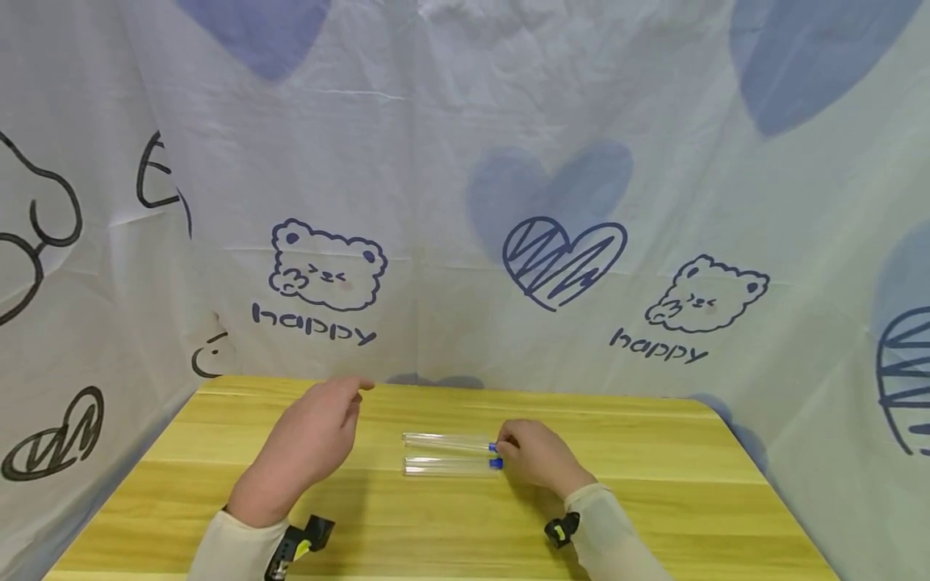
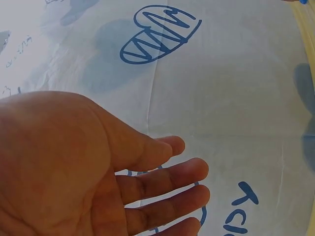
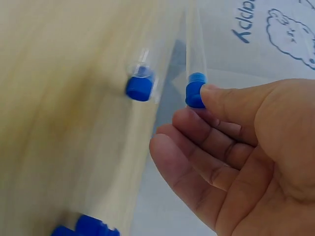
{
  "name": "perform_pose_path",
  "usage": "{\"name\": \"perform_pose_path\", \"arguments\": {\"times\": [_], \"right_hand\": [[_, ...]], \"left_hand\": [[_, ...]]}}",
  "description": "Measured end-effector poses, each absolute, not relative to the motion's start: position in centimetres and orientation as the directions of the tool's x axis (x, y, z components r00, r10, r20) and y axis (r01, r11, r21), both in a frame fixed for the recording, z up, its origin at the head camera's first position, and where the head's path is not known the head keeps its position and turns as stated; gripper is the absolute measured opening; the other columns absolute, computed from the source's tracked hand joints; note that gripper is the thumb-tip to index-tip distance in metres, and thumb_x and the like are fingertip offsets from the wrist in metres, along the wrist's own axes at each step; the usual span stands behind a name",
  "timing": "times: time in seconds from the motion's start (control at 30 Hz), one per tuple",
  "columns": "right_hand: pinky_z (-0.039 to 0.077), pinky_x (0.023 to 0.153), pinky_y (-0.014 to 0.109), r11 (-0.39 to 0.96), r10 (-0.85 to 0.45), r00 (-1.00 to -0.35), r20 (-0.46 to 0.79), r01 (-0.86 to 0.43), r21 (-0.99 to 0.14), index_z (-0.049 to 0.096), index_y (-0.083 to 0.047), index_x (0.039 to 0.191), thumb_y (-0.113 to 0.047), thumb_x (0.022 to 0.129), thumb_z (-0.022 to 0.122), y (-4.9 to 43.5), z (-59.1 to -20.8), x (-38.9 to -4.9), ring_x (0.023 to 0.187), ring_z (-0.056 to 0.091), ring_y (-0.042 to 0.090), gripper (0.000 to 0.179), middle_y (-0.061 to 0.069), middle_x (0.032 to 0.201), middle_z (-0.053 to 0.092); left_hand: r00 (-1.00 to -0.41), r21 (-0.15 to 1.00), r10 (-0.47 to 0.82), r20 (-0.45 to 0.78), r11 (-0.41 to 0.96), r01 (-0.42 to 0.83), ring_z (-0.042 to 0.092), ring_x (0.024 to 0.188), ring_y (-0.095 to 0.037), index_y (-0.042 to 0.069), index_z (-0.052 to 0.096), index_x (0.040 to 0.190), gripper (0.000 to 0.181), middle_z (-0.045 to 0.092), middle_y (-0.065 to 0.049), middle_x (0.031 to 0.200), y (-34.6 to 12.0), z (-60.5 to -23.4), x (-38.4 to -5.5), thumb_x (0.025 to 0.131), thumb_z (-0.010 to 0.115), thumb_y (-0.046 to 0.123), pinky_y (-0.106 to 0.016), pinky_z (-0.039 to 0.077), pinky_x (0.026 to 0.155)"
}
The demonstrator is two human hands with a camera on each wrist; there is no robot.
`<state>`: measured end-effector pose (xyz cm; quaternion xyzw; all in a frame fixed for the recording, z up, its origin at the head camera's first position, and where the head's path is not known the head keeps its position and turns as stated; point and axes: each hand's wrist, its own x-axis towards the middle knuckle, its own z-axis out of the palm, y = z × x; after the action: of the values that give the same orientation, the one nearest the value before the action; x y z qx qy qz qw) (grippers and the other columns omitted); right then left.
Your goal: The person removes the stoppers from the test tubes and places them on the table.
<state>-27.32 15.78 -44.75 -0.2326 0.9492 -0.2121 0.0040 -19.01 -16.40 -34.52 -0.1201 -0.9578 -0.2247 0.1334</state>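
Note:
My right hand (image 1: 541, 457) pinches the blue cap (image 3: 195, 93) of a clear test tube (image 1: 446, 440) between thumb and fingers. In the right wrist view this tube (image 3: 195, 44) points away from the hand. A second clear test tube (image 1: 446, 467) with a blue cap (image 3: 140, 88) lies parallel to it, on the near side, apart from the fingers. Over the left part of the table my left hand (image 1: 312, 440) holds nothing. Its fingers (image 2: 165, 179) are spread and loosely bent in the left wrist view.
Both tubes are at the middle of the yellow wooden table (image 1: 407, 537). Some blue pieces (image 3: 88, 227), cut off by the frame, show low in the right wrist view. A pale printed cloth (image 1: 436, 202) hangs behind the table and along its sides.

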Motion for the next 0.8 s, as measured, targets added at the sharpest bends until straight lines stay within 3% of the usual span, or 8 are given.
{"name": "perform_pose_path", "arguments": {"times": [0.1,0.27,0.57,0.8], "right_hand": [[0.049,0.068,0.032,0.803,-0.44,-0.889,0.125,-0.452,-0.389,0.071,-0.017,0.095,-0.02,0.102,0.068,16.0,-44.0,-26.8,0.074,0.054,0.008,0.009,-0.008,0.088,0.065],[0.053,0.072,0.033,0.814,-0.407,-0.88,0.245,-0.471,-0.34,0.073,-0.019,0.097,-0.02,0.101,0.069,16.2,-42.2,-25.5,0.08,0.06,0.008,0.006,-0.008,0.093,0.067],[0.054,0.07,0.027,0.793,-0.339,-0.862,0.378,-0.478,-0.379,0.074,-0.023,0.101,-0.024,0.1,0.071,16.1,-37.6,-21.9,0.081,0.06,0.003,0.003,-0.013,0.097,0.068],[0.053,0.064,0.02,0.746,-0.33,-0.83,0.449,-0.521,-0.415,0.074,-0.023,0.106,-0.017,0.098,0.073,16.8,-34.7,-19.2,0.075,0.055,0.0,0.01,-0.014,0.098,0.066]], "left_hand": [[-0.935,0.398,0.175,0.309,0.869,0.294,0.066,0.113,-0.035,0.002,0.065,0.128,0.03,0.07,-0.015,0.122,-16.3,-34.5,-19.0,0.104,0.048,0.003,-0.054,0.055,0.094],[-0.952,0.418,0.179,0.248,0.867,0.272,0.065,0.114,-0.033,0.004,0.062,0.133,0.032,0.068,-0.012,0.125,-16.1,-34.6,-19.0,0.103,0.06,0.013,-0.054,0.054,0.094],[-0.957,0.45,0.208,0.203,0.848,0.28,0.066,0.115,-0.026,0.014,0.06,0.138,0.047,0.068,-0.005,0.127,-15.5,-34.7,-18.8,0.097,0.074,0.032,-0.05,0.056,0.092],[-0.909,0.406,0.305,0.283,0.821,0.402,0.064,0.086,-0.004,0.026,0.07,0.108,0.017,0.068,0.018,0.094,-15.0,-33.9,-18.4,0.097,0.073,0.038,-0.035,0.056,0.079]]}}
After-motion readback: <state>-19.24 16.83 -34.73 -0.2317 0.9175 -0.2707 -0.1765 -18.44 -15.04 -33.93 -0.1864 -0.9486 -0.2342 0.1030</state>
